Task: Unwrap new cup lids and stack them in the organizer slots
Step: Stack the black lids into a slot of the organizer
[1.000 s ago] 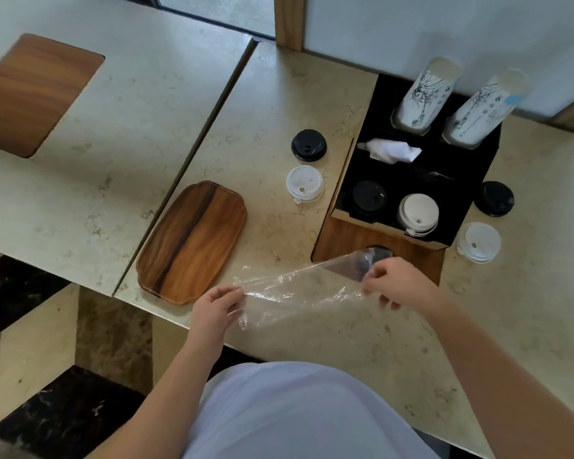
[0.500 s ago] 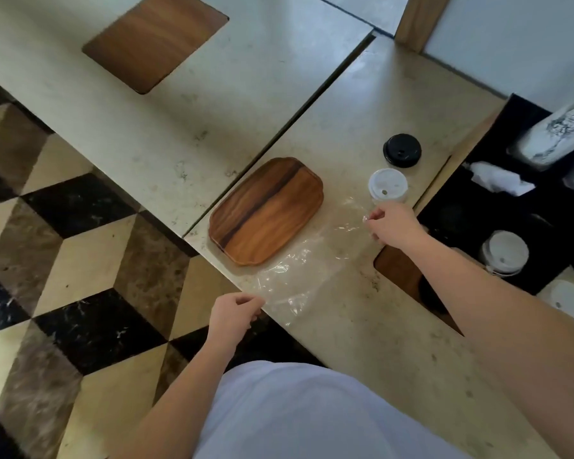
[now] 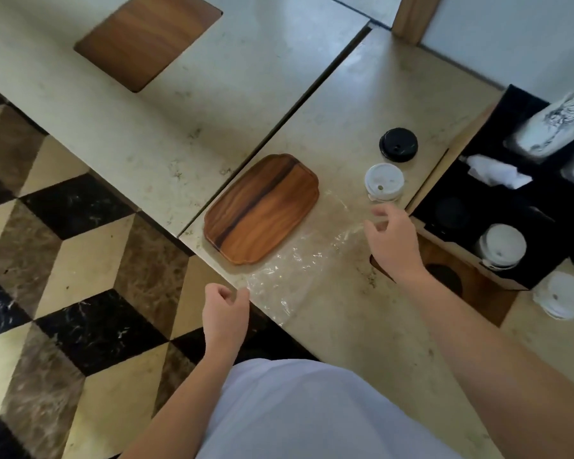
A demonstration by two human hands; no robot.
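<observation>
A clear plastic wrapper [image 3: 299, 260] lies flat and empty on the beige counter, its near corner over the front edge. My left hand [image 3: 226, 313] hovers at that corner, thumb and fingers slightly apart. My right hand [image 3: 393, 241] is over the wrapper's far end with fingers spread, holding nothing. A white lid stack [image 3: 384, 182] and a black lid [image 3: 398, 144] sit just beyond it. The cardboard organizer [image 3: 461, 250] with black slots stands to the right, with white lids [image 3: 501, 246] in one front slot.
A wooden tray [image 3: 262, 207] lies left of the wrapper. More white lids [image 3: 559, 294] rest right of the organizer. Wrapped cup sleeves [image 3: 550, 127] and a crumpled tissue [image 3: 494, 170] fill the back slots. A seam splits the counter; patterned floor lies below on the left.
The wrapper, held stretched in front of the organizer, was carried left and laid beside the tray. Both hands have loosened off it, and my view swung left toward the floor.
</observation>
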